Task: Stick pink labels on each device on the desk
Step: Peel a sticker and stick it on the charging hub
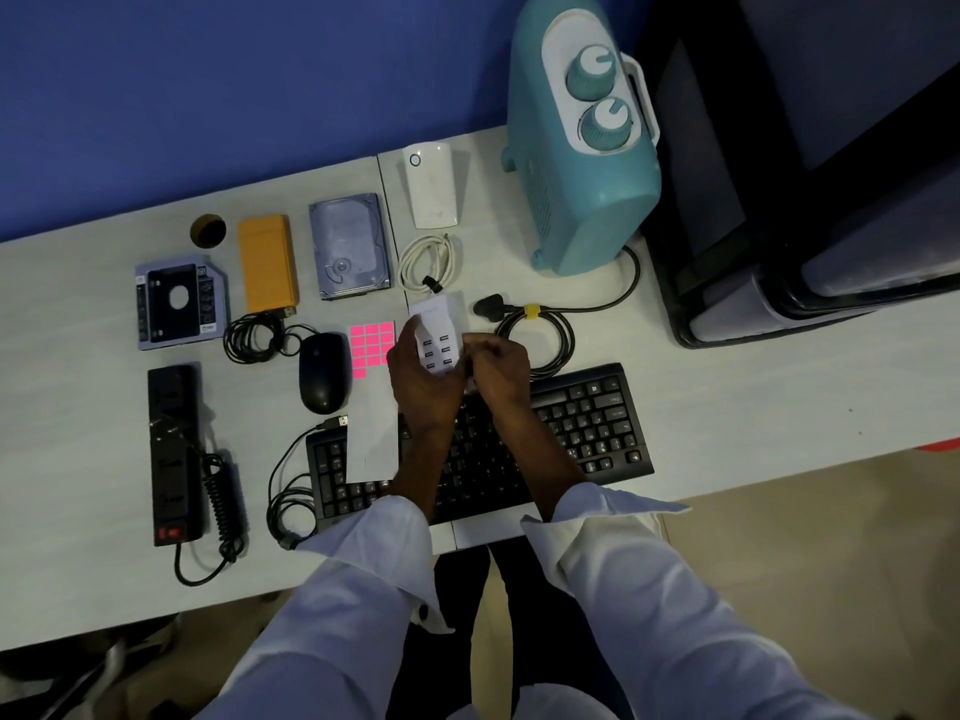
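White USB charger: centre frame, long axis up-frame, lower end gripped by left hand. Right hand at its right edge, curled, grip unclear. Pink label sheet just left.

Blue wall behind; dark chair, perhaps, at right; tan floor below.

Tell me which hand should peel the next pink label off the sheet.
Probably the right. The left hand grips the white USB charger, while the right hand is only at its edge. The label sheet lies just left of both.
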### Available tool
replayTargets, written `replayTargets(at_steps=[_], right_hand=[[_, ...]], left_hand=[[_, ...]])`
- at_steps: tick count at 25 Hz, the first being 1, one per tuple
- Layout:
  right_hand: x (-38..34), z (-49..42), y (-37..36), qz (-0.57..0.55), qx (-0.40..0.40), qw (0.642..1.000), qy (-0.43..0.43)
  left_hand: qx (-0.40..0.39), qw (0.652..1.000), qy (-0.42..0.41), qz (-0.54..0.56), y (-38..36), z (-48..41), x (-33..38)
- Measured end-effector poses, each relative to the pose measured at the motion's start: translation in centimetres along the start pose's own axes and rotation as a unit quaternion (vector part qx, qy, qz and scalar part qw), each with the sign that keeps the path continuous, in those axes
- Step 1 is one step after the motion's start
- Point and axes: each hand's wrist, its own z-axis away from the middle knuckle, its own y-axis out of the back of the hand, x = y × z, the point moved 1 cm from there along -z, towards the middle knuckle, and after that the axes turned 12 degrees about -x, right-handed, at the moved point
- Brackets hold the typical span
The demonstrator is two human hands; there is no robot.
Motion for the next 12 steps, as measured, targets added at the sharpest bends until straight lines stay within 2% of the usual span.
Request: replayTargets(at_steps=[4, 8, 12], right_hand=[[-0.3, 0.3, -0.2, 0.07, 0.03, 0.996, 0.036], [-0.4, 0.9, -1.2, 0.088, 0.065, 0.992, 0.059], [-0.1, 2.2, -2.9, 0.121, 0.094, 0.98, 0.129]], left_hand=[[-0.002, 0.998, -0.023, -0.063, -0.3, 0.0, -0.1], [-0.01, 0.997, -0.046, -0.059, 0.7, -0.2, -0.9], [0.016, 0.995, -0.072, -0.066, 3.2, 1.0, -0.7]])
